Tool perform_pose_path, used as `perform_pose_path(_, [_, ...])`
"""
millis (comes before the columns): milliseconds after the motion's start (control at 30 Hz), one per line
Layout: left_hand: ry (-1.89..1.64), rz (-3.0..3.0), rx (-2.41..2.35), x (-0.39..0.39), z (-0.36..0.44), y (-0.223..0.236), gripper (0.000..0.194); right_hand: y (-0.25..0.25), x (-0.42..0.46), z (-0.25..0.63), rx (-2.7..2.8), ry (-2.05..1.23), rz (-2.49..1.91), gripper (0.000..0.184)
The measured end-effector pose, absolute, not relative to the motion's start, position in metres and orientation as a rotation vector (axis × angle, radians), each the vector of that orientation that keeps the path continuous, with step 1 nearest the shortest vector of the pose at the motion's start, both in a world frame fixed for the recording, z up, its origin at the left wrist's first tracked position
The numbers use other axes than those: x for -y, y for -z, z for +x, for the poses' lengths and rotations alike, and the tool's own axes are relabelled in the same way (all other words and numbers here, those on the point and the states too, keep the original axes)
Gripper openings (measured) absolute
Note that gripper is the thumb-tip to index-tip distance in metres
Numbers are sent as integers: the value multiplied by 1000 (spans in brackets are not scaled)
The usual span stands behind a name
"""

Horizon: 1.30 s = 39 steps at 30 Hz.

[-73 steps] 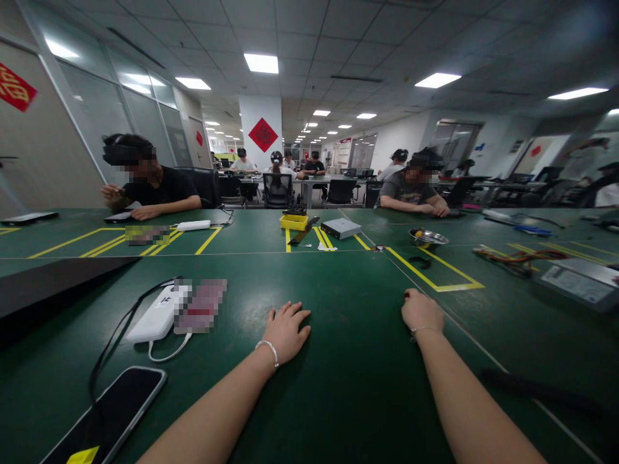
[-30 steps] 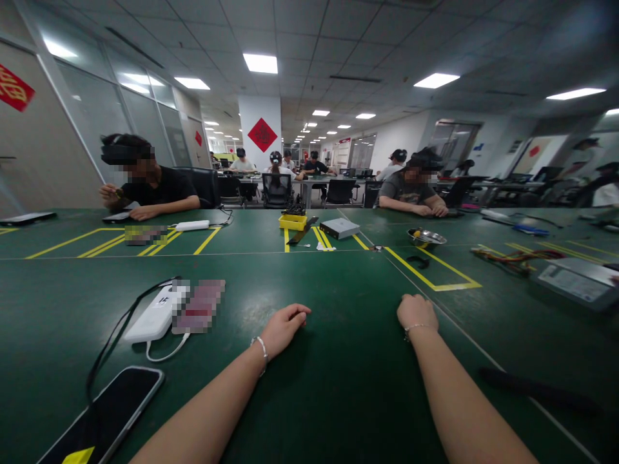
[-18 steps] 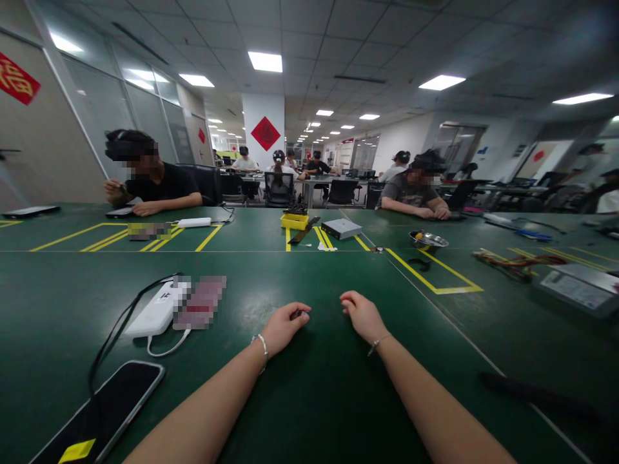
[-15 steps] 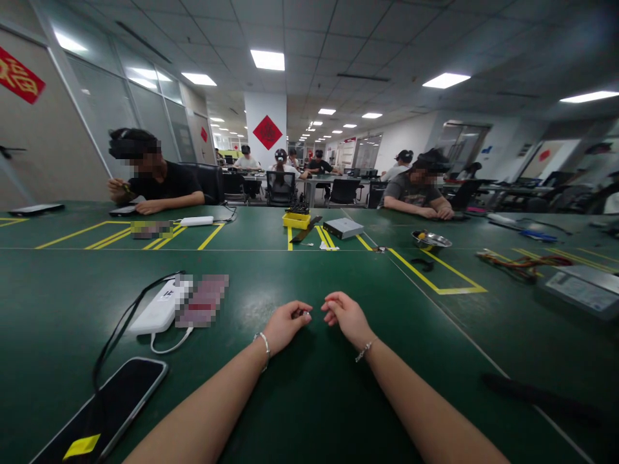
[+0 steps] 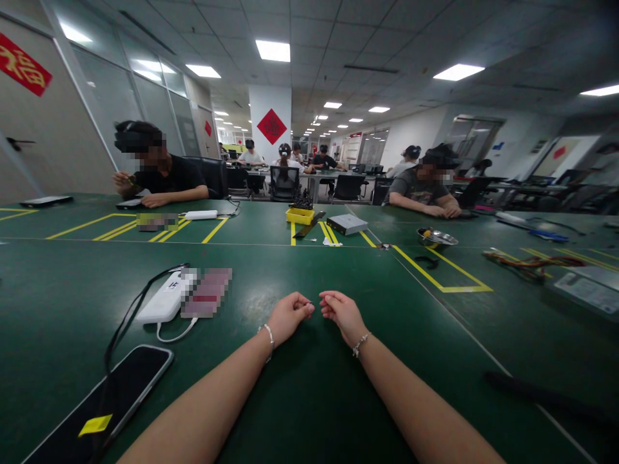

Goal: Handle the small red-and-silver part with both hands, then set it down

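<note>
My left hand [image 5: 289,316] is closed in a pinch over the green table [image 5: 261,399]. A tiny dark speck [image 5: 310,303] shows at its fingertips, too small to name. Just to the right, my right hand [image 5: 343,316] has its fingers curled, with thumb and forefinger pressed together. Whatever may be between them is hidden. The fingertips of the two hands face each other across a narrow gap. Each wrist wears a bracelet.
To my left lie a phone [image 5: 106,406], a white power bank [image 5: 167,298] and a cable. Farther off stand a yellow bin [image 5: 300,216], a grey metal box [image 5: 347,224] and a steel bowl [image 5: 436,238]. A power supply [image 5: 587,290] sits right. Two people sit opposite.
The hands have come slightly closer together, and the right fingers have drawn in to a pinch. The whole view has shifted a little.
</note>
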<state>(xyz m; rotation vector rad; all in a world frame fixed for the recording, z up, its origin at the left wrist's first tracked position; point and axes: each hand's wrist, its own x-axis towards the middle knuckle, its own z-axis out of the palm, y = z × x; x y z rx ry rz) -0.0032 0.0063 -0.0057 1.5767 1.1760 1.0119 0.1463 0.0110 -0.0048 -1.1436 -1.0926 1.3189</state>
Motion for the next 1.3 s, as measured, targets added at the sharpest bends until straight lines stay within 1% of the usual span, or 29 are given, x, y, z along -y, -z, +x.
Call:
perform_pose_path(333, [-1136, 1529, -1110, -8, -6, 7, 17, 6, -8, 147, 1102, -1361, -1061, 25])
perform_pose_path(567, [-1139, 1576, -1141, -8, -8, 6, 14, 3, -6, 146, 1139, -1366, -1064, 28])
perform_pose_path(700, [-1128, 1603, -1167, -8, -8, 7, 14, 1, -3, 143, 1168, -1317, -1104, 27])
perform_pose_path(900, [-1126, 1516, -1032, -8, -5, 6, 25, 1, -1, 138, 1220, -1229, -1121, 24])
perform_pose_path(1067, [-1140, 1491, -1066, -8, -3, 8, 16, 0, 0, 133, 1231, -1160, -1130, 23])
perform_pose_path(1300, [-1169, 1526, -1158, -6, 0, 4, 16, 2, 0, 134, 1220, -1143, -1158, 23])
